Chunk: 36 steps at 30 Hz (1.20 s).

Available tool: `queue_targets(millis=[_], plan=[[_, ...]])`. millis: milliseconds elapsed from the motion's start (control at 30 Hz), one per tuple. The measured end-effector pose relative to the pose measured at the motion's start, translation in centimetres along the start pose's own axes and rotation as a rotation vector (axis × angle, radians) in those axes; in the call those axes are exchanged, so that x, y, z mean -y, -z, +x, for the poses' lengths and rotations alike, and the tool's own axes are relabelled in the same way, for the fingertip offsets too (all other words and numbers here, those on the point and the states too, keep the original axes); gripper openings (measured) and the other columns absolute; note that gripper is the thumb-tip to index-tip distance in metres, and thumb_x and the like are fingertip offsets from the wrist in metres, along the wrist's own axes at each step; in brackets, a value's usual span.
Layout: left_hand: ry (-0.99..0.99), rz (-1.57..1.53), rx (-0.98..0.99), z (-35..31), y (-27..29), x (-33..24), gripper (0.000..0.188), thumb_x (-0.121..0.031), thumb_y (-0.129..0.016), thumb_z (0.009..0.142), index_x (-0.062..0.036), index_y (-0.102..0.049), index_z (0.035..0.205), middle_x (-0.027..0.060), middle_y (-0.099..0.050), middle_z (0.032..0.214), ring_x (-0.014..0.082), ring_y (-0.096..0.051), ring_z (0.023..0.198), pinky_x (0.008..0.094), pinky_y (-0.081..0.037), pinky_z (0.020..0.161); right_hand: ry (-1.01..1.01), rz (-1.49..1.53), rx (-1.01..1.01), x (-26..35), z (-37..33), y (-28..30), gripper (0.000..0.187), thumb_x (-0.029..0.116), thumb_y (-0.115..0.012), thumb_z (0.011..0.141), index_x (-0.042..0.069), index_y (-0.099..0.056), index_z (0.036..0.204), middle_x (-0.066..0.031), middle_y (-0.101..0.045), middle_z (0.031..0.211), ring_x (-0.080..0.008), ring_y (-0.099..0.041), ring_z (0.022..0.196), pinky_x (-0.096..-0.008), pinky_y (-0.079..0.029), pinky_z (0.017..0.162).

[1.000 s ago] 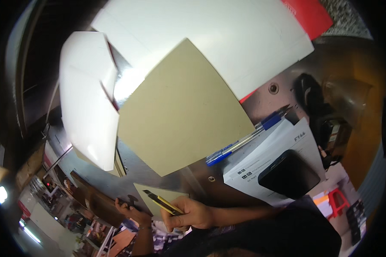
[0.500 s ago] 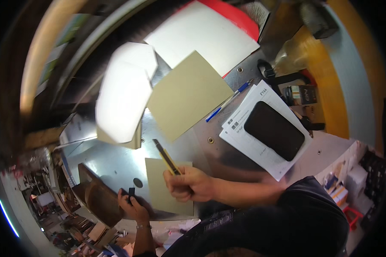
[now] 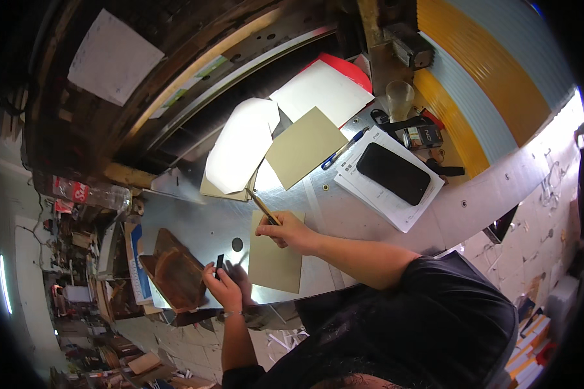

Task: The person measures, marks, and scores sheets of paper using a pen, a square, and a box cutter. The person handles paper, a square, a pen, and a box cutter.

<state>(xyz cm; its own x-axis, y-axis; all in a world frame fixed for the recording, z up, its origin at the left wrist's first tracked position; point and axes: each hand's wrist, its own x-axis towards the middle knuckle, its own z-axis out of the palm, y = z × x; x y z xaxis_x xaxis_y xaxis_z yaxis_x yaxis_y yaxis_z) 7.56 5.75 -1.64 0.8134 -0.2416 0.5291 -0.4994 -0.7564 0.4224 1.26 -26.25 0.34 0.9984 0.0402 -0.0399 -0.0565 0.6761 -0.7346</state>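
My right hand [image 3: 293,233] is closed around a yellow box cutter [image 3: 264,209], whose blade end points up and left. It is above a small grey-beige piece of cardboard [image 3: 275,259] on the metal tabletop [image 3: 194,223]. Lower left, my left hand [image 3: 223,289] pinches a small flat black piece [image 3: 219,262], beside a brown open-topped wooden holder [image 3: 178,275]. A larger grey-beige cardboard piece [image 3: 307,149] lies beyond the knife. To its left, white sheets [image 3: 240,146] rest on more cardboard.
To the right, a black phone [image 3: 394,174] sits on printed papers [image 3: 376,201], beside a blue pen [image 3: 345,149]. A white sheet [image 3: 318,94] with a red one under it lies farther back. A clear cup [image 3: 399,96], black strap and small dark box [image 3: 423,137] stand at the far right.
The whole view has shifted and shows more of the surroundings. The cutter remains in my right hand above the small cardboard, and the black piece remains in my left.
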Motion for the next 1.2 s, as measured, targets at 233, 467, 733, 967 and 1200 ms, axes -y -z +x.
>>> queue_targets(millis=[233,467,733,967,1200], plan=[[-0.064,0.068,-0.019,-1.4,0.3,0.7,0.027,-0.019,-0.054,0.113,0.0046,-0.057,0.124,0.0233,-0.062,0.121,0.043,-0.061,0.114,0.052,-0.046,0.104,0.143,-0.2,0.055,-1.3,-0.7,-1.3,0.027,0.029,-0.081,0.102,0.005,-0.076,0.112,0.0033,-0.068,0.089,-0.0049,-0.057,0.071,-0.0241,-0.043,0.06],[-0.076,0.186,-0.037,-1.3,0.1,1.3,0.025,-0.017,-0.055,0.112,0.0035,-0.059,0.126,0.023,-0.063,0.119,0.0421,-0.061,0.11,0.0523,-0.047,0.102,0.15,-0.171,0.045,-2.3,-0.3,-2.0,0.033,0.028,-0.085,0.098,0.003,-0.077,0.119,0.0003,-0.069,0.093,-0.0102,-0.06,0.085,-0.0309,-0.048,0.078],[-0.26,0.145,0.07,2.1,-0.4,-6.1,0.019,-0.01,-0.06,0.107,0.0027,-0.062,0.122,0.0207,-0.064,0.119,0.0385,-0.062,0.108,0.0482,-0.049,0.097,0.156,-0.011,-0.07,-0.9,0.4,-2.5,0.043,0.024,-0.09,0.093,0.005,-0.075,0.128,0.0056,-0.055,0.081,-0.006,-0.051,0.077,-0.0276,-0.042,0.072],[-0.275,0.09,0.315,6.5,0.2,-13.0,0.014,-0.009,-0.065,0.106,0.0002,-0.066,0.115,0.017,-0.069,0.105,0.0355,-0.068,0.094,0.0434,-0.055,0.082,0.144,-0.061,-0.226,-0.9,1.1,-1.7,0.031,0.023,-0.089,0.093,0.003,-0.078,0.114,0.0053,-0.053,0.071,-0.005,-0.048,0.07,-0.031,-0.04,0.065],[-0.41,0.316,0.347,9.3,3.3,-14.9,0.027,-0.016,-0.075,0.099,-0.001,-0.068,0.12,0.0185,-0.069,0.117,0.0416,-0.066,0.108,0.0492,-0.053,0.095,0.149,-0.139,-0.321,-1.6,1.5,-2.7,0.025,0.026,-0.089,0.094,0.003,-0.08,0.097,-0.0027,-0.068,0.078,-0.0109,-0.058,0.075,-0.0327,-0.048,0.071]])
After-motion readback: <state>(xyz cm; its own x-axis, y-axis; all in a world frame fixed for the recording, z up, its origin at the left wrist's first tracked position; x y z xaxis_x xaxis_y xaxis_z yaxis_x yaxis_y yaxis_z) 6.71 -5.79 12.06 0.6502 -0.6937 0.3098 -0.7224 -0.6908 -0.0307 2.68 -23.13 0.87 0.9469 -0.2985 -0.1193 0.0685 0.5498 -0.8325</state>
